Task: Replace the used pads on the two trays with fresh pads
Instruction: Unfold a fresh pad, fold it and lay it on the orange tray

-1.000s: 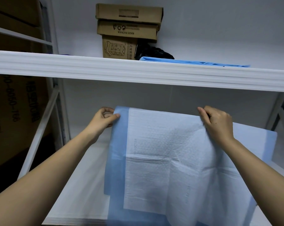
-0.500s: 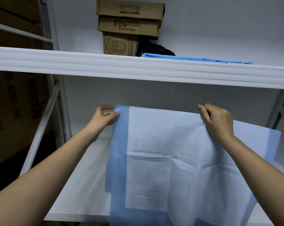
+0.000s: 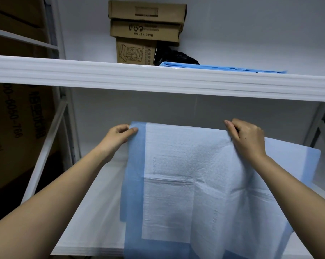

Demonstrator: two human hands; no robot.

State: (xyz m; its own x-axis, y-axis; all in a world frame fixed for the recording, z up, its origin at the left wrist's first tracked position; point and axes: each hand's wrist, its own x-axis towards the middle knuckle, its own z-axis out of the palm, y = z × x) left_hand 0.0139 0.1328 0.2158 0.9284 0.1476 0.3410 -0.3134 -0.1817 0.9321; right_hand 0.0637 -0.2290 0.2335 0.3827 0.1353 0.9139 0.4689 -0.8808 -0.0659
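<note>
Hardly anything has moved since a second ago: my hands are on the same top edge of the pad, and the sheet has only drifted a touch to the right as my view shifted.

My left hand (image 3: 118, 136) pinches the pad (image 3: 186, 176) at its upper left corner, thumb on the blue border with the fingers curled behind. My right hand (image 3: 246, 139) grips the top edge further right, fingers curled over it and bunching the sheet, with creases running down from there. Between the two hands the top edge is stretched nearly level.

The pad hangs spread out below the upper shelf (image 3: 158, 79), white quilted side facing me, blue border down its left side and along the bottom. Its lower part drapes over the front of the lower shelf (image 3: 87, 227), and its right blue edge stands out past my right forearm. I can't tell how much of it rests on the lower shelf.

On the upper shelf, just right of centre, lies a flat stack of blue pads (image 3: 223, 69). Behind it, at its left end, is something dark, and left of that three cardboard boxes (image 3: 146, 30) are stacked. Left of the pad, beyond the shelf frame, more cartons (image 3: 14, 131) stand.
</note>
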